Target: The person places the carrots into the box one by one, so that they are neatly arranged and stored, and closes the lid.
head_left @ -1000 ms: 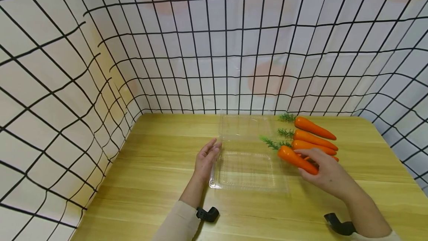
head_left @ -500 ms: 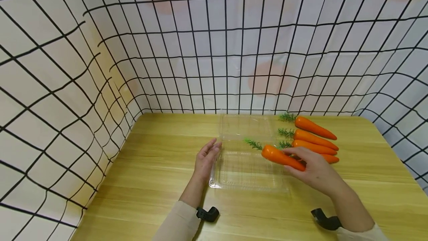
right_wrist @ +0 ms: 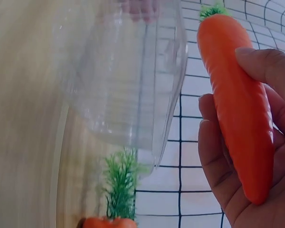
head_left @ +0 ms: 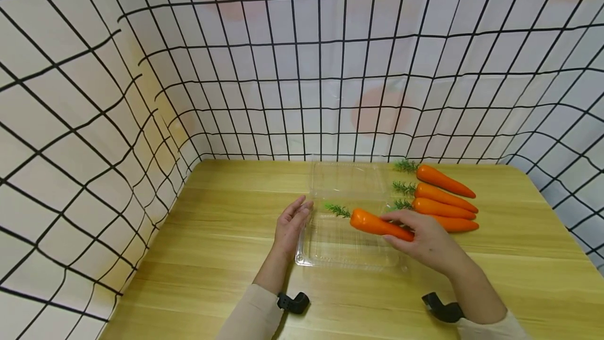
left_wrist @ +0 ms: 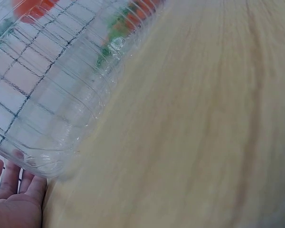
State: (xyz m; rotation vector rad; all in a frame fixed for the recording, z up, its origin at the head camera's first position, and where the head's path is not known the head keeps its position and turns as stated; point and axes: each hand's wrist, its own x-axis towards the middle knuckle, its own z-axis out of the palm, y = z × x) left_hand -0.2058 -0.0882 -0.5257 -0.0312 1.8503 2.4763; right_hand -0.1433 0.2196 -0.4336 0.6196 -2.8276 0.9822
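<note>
My right hand (head_left: pixel 427 240) grips an orange carrot (head_left: pixel 377 223) with green fronds, thumb on one side and fingers on the other. The carrot hangs over the right half of a clear plastic clamshell box (head_left: pixel 349 256), its leafy end pointing left. My left hand (head_left: pixel 289 224) rests at the box's left edge with fingers loosely extended. In the left wrist view, its fingertips (left_wrist: pixel 37 184) lie right at a corner of the box. The hinged lid (head_left: pixel 346 178) lies open toward the back. In the right wrist view the thumb (right_wrist: pixel 261 61) presses the carrot's side.
Several more carrots (head_left: pixel 445 180) lie in a row to the right of the box, leaves toward the left. The wooden table (head_left: pixel 226 235) meets a white cloth wall with a black grid (head_left: pixel 283 83) at the back and sides.
My right hand has carried the carrot leftward from beside the row to over the box, uncovering the nearest carrot in the row. The left hand and box have stayed put.
</note>
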